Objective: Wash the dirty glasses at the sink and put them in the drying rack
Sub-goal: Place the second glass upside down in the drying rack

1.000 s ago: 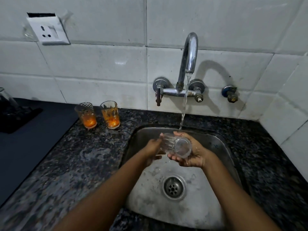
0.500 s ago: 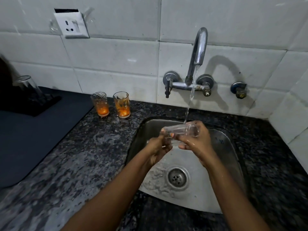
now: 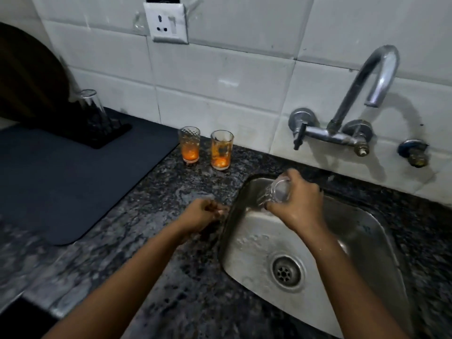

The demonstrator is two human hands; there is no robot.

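Holding a clear ribbed glass (image 3: 274,192) on its side over the far left corner of the steel sink (image 3: 354,277), the right hand (image 3: 297,204) has its grip closed around it, the glass's mouth pointing left and slightly down. The left hand (image 3: 200,215) hangs just left of the sink rim above the speckled tabletop (image 3: 137,216), fingers curled loosely inward with nothing in them, apart from the glass. Two dirty glasses stand upright side by side on the tabletop at the far edge by the tiled wall: a patterned glass (image 3: 189,144) on the left and a smeared glass (image 3: 221,150) on the right, both with orange residue at the bottom. Further left a dark mat (image 3: 61,182) covers the tabletop, and at its far end a black drying rack (image 3: 107,133) carries one clean glass (image 3: 94,110) turned upside down. The tap (image 3: 362,94) on the wall arches above the sink, with no stream visible from its spout
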